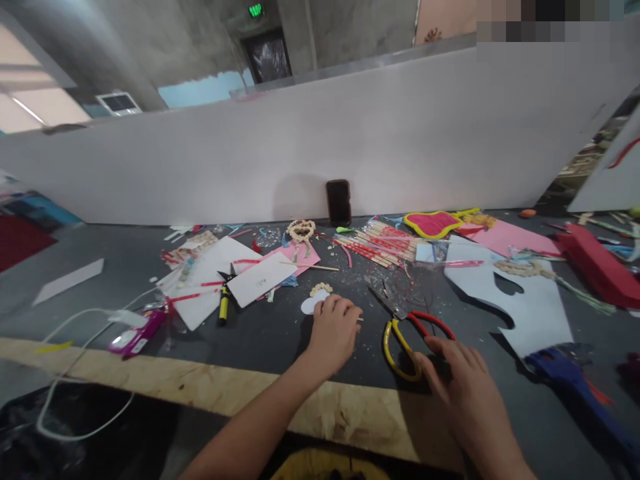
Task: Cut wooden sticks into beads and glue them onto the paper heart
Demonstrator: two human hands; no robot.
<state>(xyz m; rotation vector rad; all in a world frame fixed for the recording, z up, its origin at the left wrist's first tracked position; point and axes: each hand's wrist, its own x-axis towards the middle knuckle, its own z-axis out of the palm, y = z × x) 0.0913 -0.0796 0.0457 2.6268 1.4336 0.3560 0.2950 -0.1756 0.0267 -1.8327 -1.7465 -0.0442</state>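
Right hand [463, 377] touches the scissors [399, 314] on the tabletop [270, 340]. Left of the scissors, the left hand [333, 330] partly covers a white paper [308, 307]. Neither grip shows clearly; can't tell if closed. Paper looks light, bendy, likely easy to crease; best pinch its edge.

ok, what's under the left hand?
A white cutout shows partly from under the left hand, with a beige braid just beyond. A pale tip pokes out on the right. The hand covers the rest; can't tell whether they connect.
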